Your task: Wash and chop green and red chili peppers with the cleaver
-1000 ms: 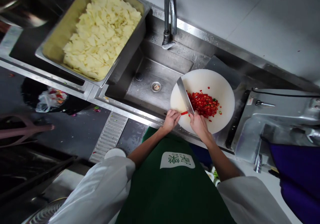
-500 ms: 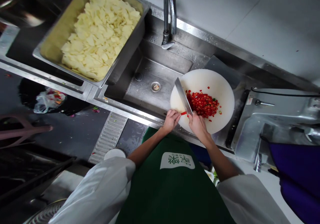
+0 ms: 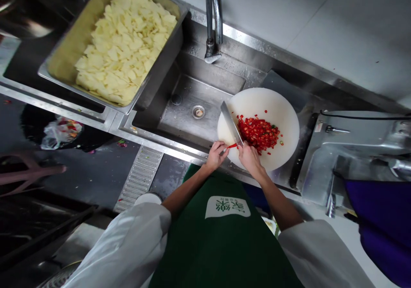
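My right hand (image 3: 250, 157) is wrapped round the handle of a kitchen knife (image 3: 230, 121); its wide blade points up and left over the cutting board. My left hand (image 3: 216, 154) pinches a red chili pepper (image 3: 231, 145) at the near left edge of the board, with its free end at the blade. A heap of chopped red chili (image 3: 258, 133) lies right of the blade, with a few loose bits around it. The round white cutting board (image 3: 282, 108) lies across the right part of the sink. The knife's handle is mostly hidden in my fingers.
Left of the board is a steel sink (image 3: 186, 121) with a drain, under a faucet (image 3: 212, 26). A deep metal pan (image 3: 58, 61) of pale slices (image 3: 125, 43) stands at the left. At the right is a metal appliance (image 3: 340, 151) with a purple cloth (image 3: 382, 223).
The knife and my right hand have shifted slightly left along the chili pepper. My left hand still pinches it. The whole view has shifted a little.
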### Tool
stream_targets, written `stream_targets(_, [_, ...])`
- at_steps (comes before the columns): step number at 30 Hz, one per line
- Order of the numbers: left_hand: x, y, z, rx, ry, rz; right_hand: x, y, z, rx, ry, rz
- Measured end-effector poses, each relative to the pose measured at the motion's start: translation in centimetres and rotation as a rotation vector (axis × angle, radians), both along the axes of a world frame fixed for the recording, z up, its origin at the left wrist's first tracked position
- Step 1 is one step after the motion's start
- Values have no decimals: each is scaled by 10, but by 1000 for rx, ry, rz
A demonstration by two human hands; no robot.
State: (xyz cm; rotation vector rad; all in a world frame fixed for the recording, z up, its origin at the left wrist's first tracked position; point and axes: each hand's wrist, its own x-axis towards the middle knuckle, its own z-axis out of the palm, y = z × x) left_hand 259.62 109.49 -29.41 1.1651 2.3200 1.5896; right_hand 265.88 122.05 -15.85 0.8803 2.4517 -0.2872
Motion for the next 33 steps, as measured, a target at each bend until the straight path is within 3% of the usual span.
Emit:
stream_targets(5, [-4,-1,0,-8,24,-65,4,-2,7,9,10,17])
stream_targets(16, [-3,1,2,-17,19,-73,1,-8,8,-6,19,23])
stream_targets(24, [-2,0,0,-27,60,-74,2,-13,0,-29,37,16])
stream_targets(28, [-1,5,2,-41,114,-50,3,-4,-5,-53,52,15])
stream_targets(33, [-1,10,3,16,138,7,11,2,3,6,45,-24])
